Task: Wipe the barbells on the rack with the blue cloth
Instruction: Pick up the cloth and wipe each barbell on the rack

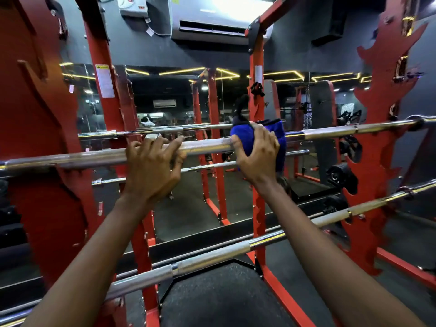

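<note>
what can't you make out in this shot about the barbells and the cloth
Head view only:
- Upper barbell: the stretch under the blue cloth and right hand is covered. Both ends are cut off by the frame edges.
- Lower barbell: partly hidden behind the left arm and right arm.
- Warning label on the rack: text too small to read.

A white air conditioner (219, 20) hangs above a wide wall mirror (169, 90).
</note>
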### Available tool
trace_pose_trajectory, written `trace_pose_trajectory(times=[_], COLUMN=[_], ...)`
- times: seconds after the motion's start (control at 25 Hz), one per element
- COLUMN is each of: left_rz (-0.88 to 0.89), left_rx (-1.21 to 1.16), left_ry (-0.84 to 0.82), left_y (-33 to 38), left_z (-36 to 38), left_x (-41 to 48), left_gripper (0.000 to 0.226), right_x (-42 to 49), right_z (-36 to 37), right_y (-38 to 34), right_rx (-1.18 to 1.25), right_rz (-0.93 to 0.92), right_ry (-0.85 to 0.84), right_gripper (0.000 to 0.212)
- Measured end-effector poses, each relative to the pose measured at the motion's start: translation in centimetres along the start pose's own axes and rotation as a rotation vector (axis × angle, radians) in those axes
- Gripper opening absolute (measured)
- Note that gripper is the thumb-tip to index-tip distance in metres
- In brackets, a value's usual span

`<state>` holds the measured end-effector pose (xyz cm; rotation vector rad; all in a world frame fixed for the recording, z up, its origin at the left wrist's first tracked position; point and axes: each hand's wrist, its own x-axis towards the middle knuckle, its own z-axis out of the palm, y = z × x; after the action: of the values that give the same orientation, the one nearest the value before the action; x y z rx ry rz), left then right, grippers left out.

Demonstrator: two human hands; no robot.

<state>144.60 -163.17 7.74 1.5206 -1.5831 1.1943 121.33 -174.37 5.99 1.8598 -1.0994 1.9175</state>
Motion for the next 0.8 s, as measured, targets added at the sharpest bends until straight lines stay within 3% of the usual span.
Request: trace_pose_trajectory(times=[0.2, 0.36, 0.52, 0.68, 0.8], left_rz=[-0.01, 0.026, 0.039, 0.01, -0.039], left_rx=[-0.051, -0.024, 0.055, 0.092, 0.072], left_ry=[-0.059, -0.128, -0.143, -0.131, -0.169], left_y=[5.5, 8.0, 9.5, 9.5, 10.1], left_z=[0.7, 1.5, 3.1, 3.2, 2.9], left_x=[2.4, 4.7, 4.9, 4.7, 4.8], left_gripper=[0.042, 0.047, 0.051, 0.051, 0.052], right_x=[0.6, 1.8, 2.8, 1.8, 3.3], right_z=[-1.3, -2.2, -0.9, -1.2, -2.8], right_y=[2.3, 6.7, 5.5, 5.7, 9.2], right_rx=[0.062, 0.022, 0.034, 0.034, 0.016], right_rz=[-0.288, -0.137, 0.046, -0.256, -0.206], right_ry=[-0.125, 0.037, 0.141, 0.032, 0.061], right_gripper=[0.061, 0.056, 0.053, 0.051, 0.05])
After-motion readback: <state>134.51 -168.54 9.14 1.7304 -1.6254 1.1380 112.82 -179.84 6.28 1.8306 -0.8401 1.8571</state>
